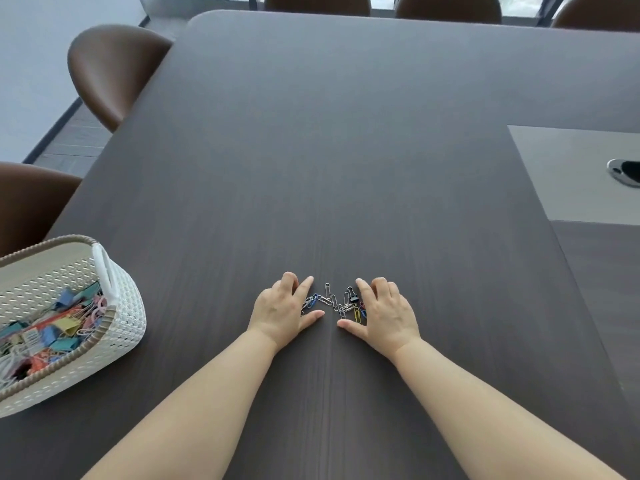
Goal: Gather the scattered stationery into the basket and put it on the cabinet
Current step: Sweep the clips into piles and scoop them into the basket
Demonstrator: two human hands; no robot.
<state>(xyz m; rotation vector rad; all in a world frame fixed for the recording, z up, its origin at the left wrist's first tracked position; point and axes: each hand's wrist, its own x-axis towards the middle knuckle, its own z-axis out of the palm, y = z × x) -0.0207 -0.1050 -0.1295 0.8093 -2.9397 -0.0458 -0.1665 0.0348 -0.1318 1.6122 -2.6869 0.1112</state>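
Left hand (282, 311) and right hand (386, 311) lie flat on the dark table (311, 150), fingers spread, gripping nothing, flanking a small pile of paper clips (337, 304) (one black binder clip (352, 294) among them). White woven basket (117, 306) sits far left, holding colored binder clips (52, 327).

The desk (346, 150) lies bare ahead of and to both sides of the paper clips (334, 303), giving open passage all round. The left hand (282, 311) and right hand (386, 315) flank the clips closely. The basket (121, 327) stands well apart at the left edge; a grey inset panel (571, 174) lies far right
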